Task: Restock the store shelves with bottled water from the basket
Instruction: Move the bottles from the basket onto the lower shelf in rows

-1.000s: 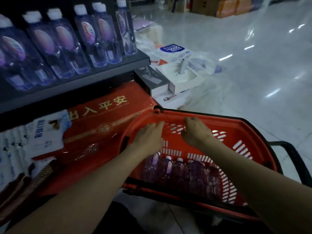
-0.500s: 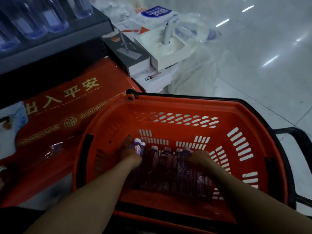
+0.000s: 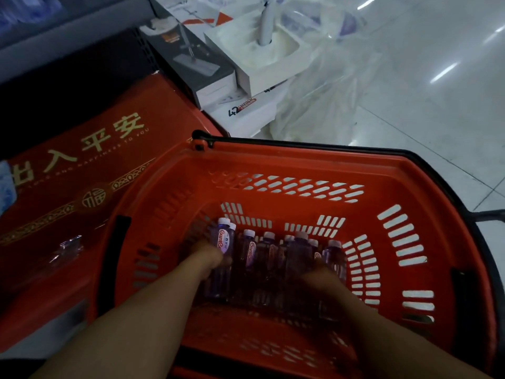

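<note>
Floor (image 3: 423,91): pale glossy tiles spreading beyond and to the right of both hands, none of it near the grip.
Red mat (image 3: 82,173): a broad red sheet with gold characters, lying flat to the left of our left hand, outside the basket wall. Whether it touches that wall we cannot tell.
Basket (image 3: 300,157): red slotted plastic, set low in front of us, its walls rising all round both hands. We judge these deep walls to be the main hindrance, since a bottle must come up past the rim before it can swing left.
Shelf (image 3: 68,26): only a grey edge shows, far up and left of the left hand, well apart from the basket. It is where the lift must end.
Boxes (image 3: 254,64): white and dark cartons stacked beyond the far rim, with a plastic sheet (image 3: 322,86) draped to their right. By our reckoning they lie off the path from hands to shelf.
Bottles (image 3: 273,255): a tight row with pale caps on the basket bottom, between and under our two hands. Packed so, they likely prop one another, but we cannot tell whether they stand or lean.
Leftmost bottle (image 3: 226,240): its label faces us, right against the left hand.
Left hand (image 3: 206,255): the fingers appear curled round the leftmost bottle's body, taking the end of the row where nothing crowds one side.
Right hand (image 3: 318,274): blurred, down at the row's right end against the bottles. We cannot tell whether it is spread or closed on one.
</note>
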